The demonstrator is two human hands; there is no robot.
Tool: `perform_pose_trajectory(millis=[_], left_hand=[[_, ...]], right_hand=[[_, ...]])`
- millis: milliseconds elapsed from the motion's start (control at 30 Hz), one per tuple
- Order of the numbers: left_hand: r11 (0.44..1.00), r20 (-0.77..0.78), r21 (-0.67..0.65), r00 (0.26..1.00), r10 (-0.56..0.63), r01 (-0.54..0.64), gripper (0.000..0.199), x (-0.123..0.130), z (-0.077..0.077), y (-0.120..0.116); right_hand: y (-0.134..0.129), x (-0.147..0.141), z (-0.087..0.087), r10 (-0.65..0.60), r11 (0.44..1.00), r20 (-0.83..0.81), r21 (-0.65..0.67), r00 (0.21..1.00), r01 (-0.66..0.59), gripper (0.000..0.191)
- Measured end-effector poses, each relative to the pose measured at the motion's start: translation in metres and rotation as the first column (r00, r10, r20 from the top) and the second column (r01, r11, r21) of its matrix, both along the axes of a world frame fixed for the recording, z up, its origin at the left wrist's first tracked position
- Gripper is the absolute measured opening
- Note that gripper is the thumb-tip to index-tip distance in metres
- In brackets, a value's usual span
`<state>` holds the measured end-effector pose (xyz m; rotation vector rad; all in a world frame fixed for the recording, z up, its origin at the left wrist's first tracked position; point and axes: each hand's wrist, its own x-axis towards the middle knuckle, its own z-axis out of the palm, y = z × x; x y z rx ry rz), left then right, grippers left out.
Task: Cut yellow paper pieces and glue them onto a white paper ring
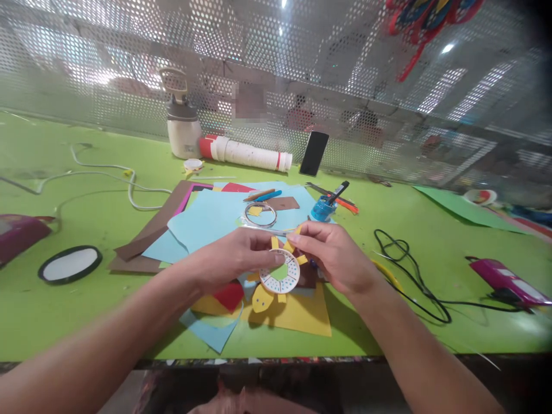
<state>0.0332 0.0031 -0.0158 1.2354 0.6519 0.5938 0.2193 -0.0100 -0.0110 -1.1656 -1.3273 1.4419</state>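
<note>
A paper turtle [280, 271] has a round white dotted shell with a green centre, and a yellow head with two dots pointing down toward the table's front edge. My left hand [244, 253] pinches the shell's upper left rim, thumb on top. With thumb and fingertips, my right hand [330, 253] grips a small yellow paper piece [294, 237] at the turtle's upper edge. Beneath the turtle lie a yellow sheet [302, 316], red paper [229, 296] and blue scraps [211, 330]. Light blue sheets [207, 210] spread just behind my hands.
Behind the sheets are a tape roll [260, 214], pencils [263, 195], a blue pot [322, 209], a phone [314, 153], a white tube [250, 154] and a spray bottle [184, 129]. A black cable [414, 282] and magenta device [509, 282] lie right, a black-rimmed oval [70, 264] left.
</note>
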Motion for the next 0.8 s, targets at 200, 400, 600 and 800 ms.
perform_pose_trajectory(millis=[200, 400, 600, 800], left_hand=[[0.998, -0.014, -0.046, 0.999, 0.05, -0.051, 0.014, 0.001, 0.001, 0.0], [0.995, 0.092, 0.027, 0.991, 0.097, -0.1, 0.018, 0.0, 0.001, 0.002], [0.96, 0.076, 0.138, 0.969, 0.234, -0.243, 0.024, 0.0, -0.001, 0.001], [0.95, 0.049, 0.146, 0.961, 0.271, -0.275, 0.027, 0.002, 0.003, -0.002]], right_hand=[[0.001, 0.002, 0.002, 0.01, 0.999, 0.025, 0.036, 1.0, -0.011, 0.023], [-0.003, 0.002, 0.007, -0.023, 0.988, 0.012, 0.154, 1.0, 0.021, 0.032], [-0.016, -0.007, 0.009, -0.055, 0.976, 0.145, 0.215, 0.988, 0.022, 0.041], [-0.015, -0.009, 0.007, -0.019, 0.998, -0.155, 0.05, 0.988, 0.027, 0.025]])
